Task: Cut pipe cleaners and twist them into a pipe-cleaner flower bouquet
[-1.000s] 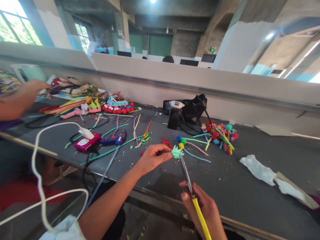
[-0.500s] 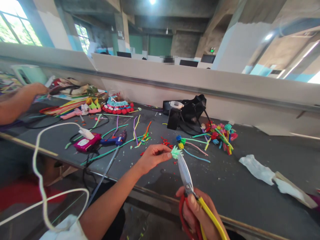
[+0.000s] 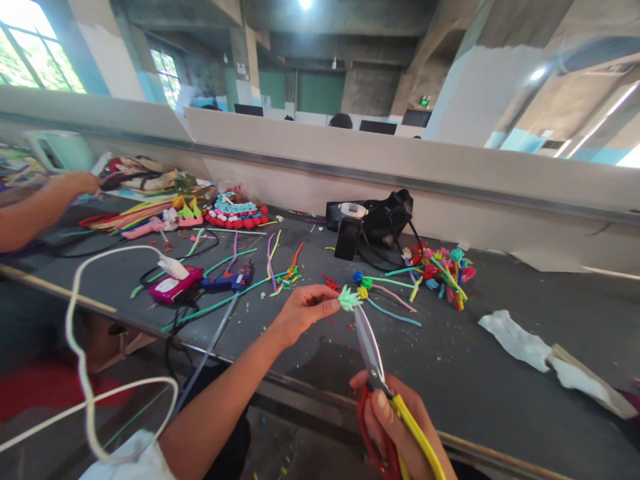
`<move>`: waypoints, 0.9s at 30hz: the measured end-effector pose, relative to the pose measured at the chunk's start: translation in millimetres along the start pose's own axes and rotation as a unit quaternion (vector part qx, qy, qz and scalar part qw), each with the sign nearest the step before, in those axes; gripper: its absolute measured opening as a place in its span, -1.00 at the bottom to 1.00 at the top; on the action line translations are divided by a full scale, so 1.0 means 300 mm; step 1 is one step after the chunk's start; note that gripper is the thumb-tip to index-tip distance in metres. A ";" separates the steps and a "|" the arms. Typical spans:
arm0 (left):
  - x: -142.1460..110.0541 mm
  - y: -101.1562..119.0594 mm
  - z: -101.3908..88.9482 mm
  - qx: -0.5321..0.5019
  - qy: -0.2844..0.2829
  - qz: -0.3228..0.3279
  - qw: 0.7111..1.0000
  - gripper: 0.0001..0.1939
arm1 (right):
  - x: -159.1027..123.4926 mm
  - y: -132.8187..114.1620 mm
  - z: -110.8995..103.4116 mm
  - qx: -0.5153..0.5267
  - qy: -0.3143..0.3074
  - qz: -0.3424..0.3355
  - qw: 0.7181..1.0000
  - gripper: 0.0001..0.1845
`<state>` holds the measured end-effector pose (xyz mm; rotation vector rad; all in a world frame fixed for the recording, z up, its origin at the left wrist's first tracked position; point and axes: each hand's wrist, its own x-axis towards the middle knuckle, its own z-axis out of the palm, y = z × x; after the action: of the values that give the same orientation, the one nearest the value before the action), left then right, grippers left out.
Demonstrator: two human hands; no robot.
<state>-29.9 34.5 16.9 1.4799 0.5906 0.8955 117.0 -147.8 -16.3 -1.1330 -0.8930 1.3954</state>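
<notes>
Between the thumb and fingers of my left hand (image 3: 309,312) is a small mint-green craft flower (image 3: 349,299) with pointed petals. My right hand (image 3: 395,417) is wrapped round the scissors (image 3: 370,347), which have one red and one yellow handle. Their blades point up and away from me, tips right at the flower's lower right edge; whether they touch it I cannot tell. Just beyond the flower lie blue, green and yellow pompom-like heads (image 3: 366,283) on fuzzy stems. Red snippets (image 3: 332,283) are scattered behind my left fingers.
A blue glue gun (image 3: 227,277) and a magenta box with a white plug (image 3: 175,285) lie left, among cords and loose fuzzy stems. Behind are a phone (image 3: 349,238), a black bag (image 3: 393,217) and a bunch of colourful flowers (image 3: 447,270). Another person's arm (image 3: 45,207) reaches in at far left.
My left hand and the flower have shifted slightly left and up. The scissors have moved a little left with my right hand. The other person's hand at far left has moved slightly.
</notes>
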 end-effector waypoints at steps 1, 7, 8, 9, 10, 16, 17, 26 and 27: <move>0.002 0.002 0.000 0.002 0.011 0.004 1.000 -0.74 | 0.001 -0.004 0.002 -0.019 0.016 -0.003 1.000 -0.39; -0.001 0.012 0.006 0.090 0.045 0.063 0.993 -0.74 | 0.009 -0.017 0.008 -0.138 0.105 -0.067 0.983 -0.40; -0.003 0.014 0.008 0.116 0.048 0.077 0.989 -0.75 | 0.010 -0.015 0.007 -0.151 0.111 -0.066 0.980 -0.41; -0.005 0.015 0.011 0.141 0.050 0.092 0.984 -0.76 | 0.011 -0.013 0.005 -0.160 0.114 -0.063 0.979 -0.42; -0.007 0.016 0.014 0.165 0.050 0.109 0.979 -0.77 | 0.011 -0.009 0.002 -0.164 0.114 -0.060 0.978 -0.42; -0.018 0.017 0.030 0.255 0.063 0.244 0.934 -0.88 | 0.017 0.012 -0.005 -0.176 0.129 -0.064 0.974 -0.42; -0.019 0.016 0.031 0.262 0.064 0.256 0.928 -0.90 | 0.017 0.012 -0.005 -0.179 0.131 -0.061 0.973 -0.41; -0.020 0.006 0.033 0.268 0.053 0.264 0.925 -0.90 | 0.012 -0.025 0.008 -0.191 0.142 -0.099 0.966 -0.41; -0.021 0.006 0.035 0.263 0.052 0.251 0.930 -0.89 | 0.010 -0.026 0.010 -0.173 0.133 -0.092 0.972 -0.41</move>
<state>-25.3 23.0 18.1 2.1390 0.5634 1.2817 116.4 -143.6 -8.4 -1.4218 -1.0411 0.9317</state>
